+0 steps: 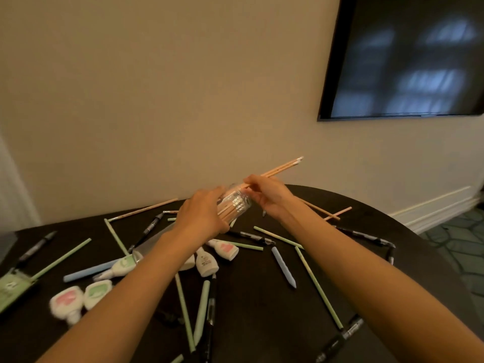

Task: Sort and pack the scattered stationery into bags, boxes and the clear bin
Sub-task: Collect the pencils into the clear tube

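Above the table's (262, 297) far middle, two bare hands meet over one clear bag.

Item 1, right hand (269, 195): grip closed in a pinch on a small bunch of peach pencils (277, 171). Long axis runs from the fingers up and to the right, eraser ends highest, near ends aimed down-left at the bag's mouth.

Item 2, left hand (203, 214): grip wrapped around the clear bag (237, 203), holding it raised off the table and tilted, mouth toward the right hand. Peach pencils already inside, lying along the bag's length. Bag touches both hands; the right hand is the nearer to the mouth, so the feeding move appears to be a slide down-left along the pencils' own axis.

Item 3, loose peach pencils: one (146, 208) on the table beyond the left hand, others (332, 214) crossed beyond the right wrist. Judged next for the same bag.

Item 4, pale green pencils: scattered, one (318, 286) beside the right forearm, one (61, 259) at left.

Item 5, black pens: several, one (252, 236) just below the bag.

Item 6, blue pen (284, 267), between the forearms.

Item 7, correction tape dispensers: pair (81, 299) at lower left, more (207, 263) between the arms.

Item 8, green box (13, 289), left edge.

Clear bin: cannot be identified in view.
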Tool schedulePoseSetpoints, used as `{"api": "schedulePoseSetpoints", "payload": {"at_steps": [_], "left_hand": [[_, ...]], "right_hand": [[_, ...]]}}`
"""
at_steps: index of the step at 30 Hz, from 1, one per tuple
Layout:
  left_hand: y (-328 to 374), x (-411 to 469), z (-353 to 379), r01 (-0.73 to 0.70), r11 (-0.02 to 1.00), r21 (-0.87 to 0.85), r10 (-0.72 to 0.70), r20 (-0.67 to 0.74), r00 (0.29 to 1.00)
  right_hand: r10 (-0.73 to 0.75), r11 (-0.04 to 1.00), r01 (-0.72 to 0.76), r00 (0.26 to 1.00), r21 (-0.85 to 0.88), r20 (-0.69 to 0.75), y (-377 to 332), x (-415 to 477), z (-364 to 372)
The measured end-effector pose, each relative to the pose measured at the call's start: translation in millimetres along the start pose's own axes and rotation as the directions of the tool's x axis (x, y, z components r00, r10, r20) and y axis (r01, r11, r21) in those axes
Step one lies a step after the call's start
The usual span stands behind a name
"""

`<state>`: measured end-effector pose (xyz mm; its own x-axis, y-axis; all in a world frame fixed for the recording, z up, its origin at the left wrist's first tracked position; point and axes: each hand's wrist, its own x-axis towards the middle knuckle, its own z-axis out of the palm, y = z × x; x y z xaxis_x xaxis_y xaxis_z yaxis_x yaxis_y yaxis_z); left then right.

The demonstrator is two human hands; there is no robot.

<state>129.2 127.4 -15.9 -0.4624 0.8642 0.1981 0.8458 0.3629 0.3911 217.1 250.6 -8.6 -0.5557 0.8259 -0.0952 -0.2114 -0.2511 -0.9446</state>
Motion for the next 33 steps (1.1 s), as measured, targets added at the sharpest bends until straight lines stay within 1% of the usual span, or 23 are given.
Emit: {"api": "schedulePoseSetpoints", "payload": {"at_steps": [2,4,6,8,11,12,13,15,17,19,21,24,26,28,29,31,32,33], "left_hand": [[-7.8,-14.4,-9.3,0.021,1.0,-0.008,-0.021,-0.008,1.0],[-14.6,-24.1,-14.8,0.03,0.999,0.026,-0.03,-0.009,1.0],[-19.8,-32.0,-19.9,0.039,0.998,0.045,-0.038,-0.032,0.999],[-22.4,-38.7,-23.5,0.056,0.997,0.054,-0.053,-0.053,0.997],[-24.0,-45.3,-24.5,0.086,0.996,0.038,-0.083,-0.072,0.994],[-23.8,-46.8,-24.1,0.088,0.995,0.037,-0.085,-0.075,0.993],[-23.1,-48.6,-24.2,0.087,0.996,0.037,-0.084,-0.078,0.993],[-20.7,-49.4,-24.9,0.083,0.996,0.042,-0.079,-0.083,0.993],[-17.4,-50.2,-26.3,0.09,0.994,0.065,-0.084,-0.089,0.993],[-14.3,-51.2,-26.8,0.095,0.99,0.104,-0.086,-0.088,0.992],[-11.9,-51.4,-25.1,0.103,0.988,0.112,-0.094,-0.083,0.992],[-2.8,-48.7,-19.0,0.092,0.99,0.105,-0.087,-0.056,0.995],[6.8,-45.1,-12.4,0.074,0.991,0.108,-0.07,-0.036,0.997],[18.7,-39.3,-2.9,0.05,0.991,0.121,-0.048,-0.015,0.999],[25.3,-35.3,3.1,0.04,0.992,0.122,-0.039,-0.009,0.999],[39.2,-25.4,14.0,0.016,0.992,0.129,-0.016,-0.001,1.0],[45.8,-20.1,19.4,0.01,0.991,0.132,-0.011,0.008,1.0],[52.4,-14.0,24.8,0.006,0.991,0.137,-0.009,0.021,1.0]], "right_hand": [[-0.003,0.991,0.008,0.999,-0.137,0.034,1.3,-11.2,16.4],[0.039,0.959,-0.014,0.996,-0.285,0.084,2.9,-19.7,29.6],[0.105,0.942,-0.052,0.984,-0.332,0.145,5.0,-28.3,41.0],[0.086,0.946,-0.042,0.989,-0.32,0.124,5.2,-36.2,49.3],[-0.09,0.962,0.076,0.995,-0.263,-0.04,1.9,-44.0,50.5],[-0.133,0.965,0.11,0.988,-0.24,-0.081,0.0,-45.7,49.0],[-0.143,0.97,0.12,0.985,-0.213,-0.097,-1.4,-48.2,47.7],[-0.101,0.974,0.087,0.993,-0.211,-0.053,-2.0,-54.9,46.8],[-0.053,0.937,0.062,0.998,-0.343,0.034,1.2,-61.1,44.5],[-0.05,0.905,0.089,0.993,-0.415,0.105,3.3,-64.2,39.4],[-0.042,0.912,0.097,0.988,-0.399,0.146,3.6,-64.5,31.8],[-0.02,0.95,0.075,0.984,-0.304,0.179,3.2,-61.2,16.4],[-0.001,0.947,0.06,0.983,-0.314,0.185,3.4,-56.3,5.3],[0.04,0.94,0.017,0.986,-0.342,0.159,4.0,-50.5,-9.4],[0.048,0.945,-0.001,0.99,-0.328,0.136,4.5,-46.3,-18.7],[0.03,0.972,-0.013,0.997,-0.236,0.07,5.8,-34.9,-40.1],[0.016,0.976,-0.008,0.999,-0.219,0.034,6.9,-29.0,-51.5],[0.009,0.968,-0.011,1.0,-0.252,-0.01,7.9,-22.1,-63.5]]}}
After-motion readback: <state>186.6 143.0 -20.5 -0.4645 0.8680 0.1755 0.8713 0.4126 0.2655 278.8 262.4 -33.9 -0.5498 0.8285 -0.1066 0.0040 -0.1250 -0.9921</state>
